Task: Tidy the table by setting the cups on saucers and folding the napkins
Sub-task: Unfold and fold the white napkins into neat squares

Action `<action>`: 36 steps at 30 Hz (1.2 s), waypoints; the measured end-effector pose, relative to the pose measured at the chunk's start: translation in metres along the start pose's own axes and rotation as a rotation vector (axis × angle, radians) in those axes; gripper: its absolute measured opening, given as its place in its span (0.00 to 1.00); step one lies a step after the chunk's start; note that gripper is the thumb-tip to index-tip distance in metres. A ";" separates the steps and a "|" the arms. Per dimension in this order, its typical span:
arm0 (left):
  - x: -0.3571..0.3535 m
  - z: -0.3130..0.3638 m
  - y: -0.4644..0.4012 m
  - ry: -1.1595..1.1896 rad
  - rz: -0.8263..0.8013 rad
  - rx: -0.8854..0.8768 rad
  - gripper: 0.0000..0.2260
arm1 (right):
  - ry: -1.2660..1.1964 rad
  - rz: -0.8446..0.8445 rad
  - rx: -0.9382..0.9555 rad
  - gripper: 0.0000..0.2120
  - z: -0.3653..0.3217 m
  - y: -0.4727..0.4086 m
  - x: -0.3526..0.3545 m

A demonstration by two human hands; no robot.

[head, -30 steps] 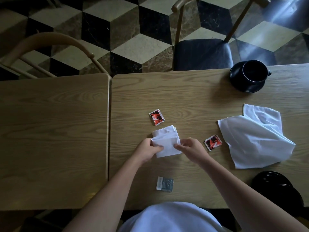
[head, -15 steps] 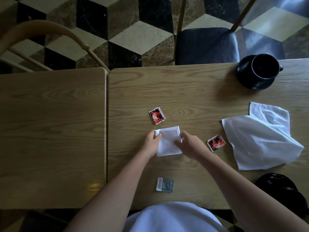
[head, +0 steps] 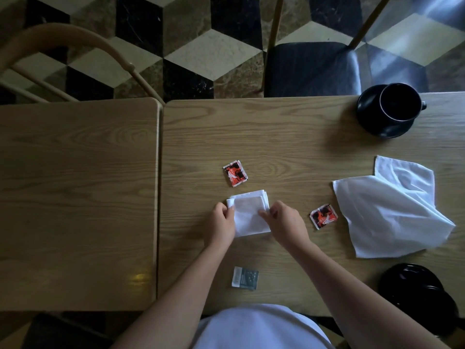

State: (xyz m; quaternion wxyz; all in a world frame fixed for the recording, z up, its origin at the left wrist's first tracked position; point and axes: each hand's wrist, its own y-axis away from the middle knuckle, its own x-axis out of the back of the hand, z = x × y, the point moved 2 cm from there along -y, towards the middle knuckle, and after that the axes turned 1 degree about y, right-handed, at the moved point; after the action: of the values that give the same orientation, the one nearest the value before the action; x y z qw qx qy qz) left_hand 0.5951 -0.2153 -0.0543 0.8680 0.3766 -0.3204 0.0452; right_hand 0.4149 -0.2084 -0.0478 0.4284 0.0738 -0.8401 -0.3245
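Note:
A small folded white napkin [head: 249,214] lies flat in the middle of the right wooden table [head: 289,137]. My left hand [head: 221,224] pinches its left edge and my right hand [head: 284,224] pinches its right edge. A second white napkin [head: 387,210] lies loose and rumpled at the right. A black cup [head: 398,102] stands on a black saucer [head: 370,122] at the far right corner. Another black saucer [head: 412,285] shows at the near right, partly behind my right forearm.
Two red sachets [head: 235,173] [head: 323,216] lie beside the folded napkin, and a grey sachet [head: 245,277] lies near the front edge. A second table [head: 75,197] adjoins on the left. Two chairs [head: 312,69] [head: 63,46] stand across the tables.
The folded napkin has been pressed flat and squared. My hands moved from its near corner to its left and right edges. The camera tilted slightly.

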 end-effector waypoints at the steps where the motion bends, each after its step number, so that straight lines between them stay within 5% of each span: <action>1: 0.003 0.002 0.002 0.005 0.010 0.003 0.13 | -0.021 0.027 -0.002 0.17 -0.003 0.001 0.002; 3: 0.008 0.008 0.008 -0.042 0.065 -0.031 0.11 | -0.038 0.088 0.028 0.14 -0.010 0.006 0.005; 5: 0.009 0.016 0.020 -0.264 0.061 -0.354 0.09 | 0.034 0.097 0.204 0.09 -0.019 0.014 0.004; 8: -0.001 0.016 0.038 -0.562 -0.178 -0.826 0.07 | 0.236 -0.041 0.465 0.08 -0.024 0.030 -0.007; 13: -0.001 0.020 0.019 -0.747 -0.349 -0.623 0.12 | 0.591 -0.115 0.476 0.22 -0.024 0.012 -0.004; 18: -0.007 0.035 -0.002 -0.876 -0.338 -0.410 0.26 | 0.641 -0.196 0.437 0.29 -0.034 -0.018 -0.004; 26: -0.026 0.043 -0.008 -1.060 -0.249 -0.419 0.21 | 0.653 -0.210 0.474 0.36 -0.035 -0.034 -0.009; 30: -0.011 0.023 0.000 -0.673 -0.214 -0.358 0.23 | 0.420 -0.155 0.379 0.34 -0.021 -0.023 -0.001; 33: 0.007 -0.002 0.014 -0.132 0.028 -0.077 0.16 | -0.013 0.053 0.000 0.29 0.003 -0.003 0.003; 36: -0.001 -0.009 0.022 0.267 0.003 0.224 0.15 | -0.117 0.012 -0.163 0.24 0.006 0.008 -0.009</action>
State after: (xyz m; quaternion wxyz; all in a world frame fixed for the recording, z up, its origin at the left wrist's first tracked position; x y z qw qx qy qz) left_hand 0.5920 -0.1938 -0.0452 0.8555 0.4610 -0.1958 0.1316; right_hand 0.4169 -0.1955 -0.0510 0.3849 0.0144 -0.8349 -0.3931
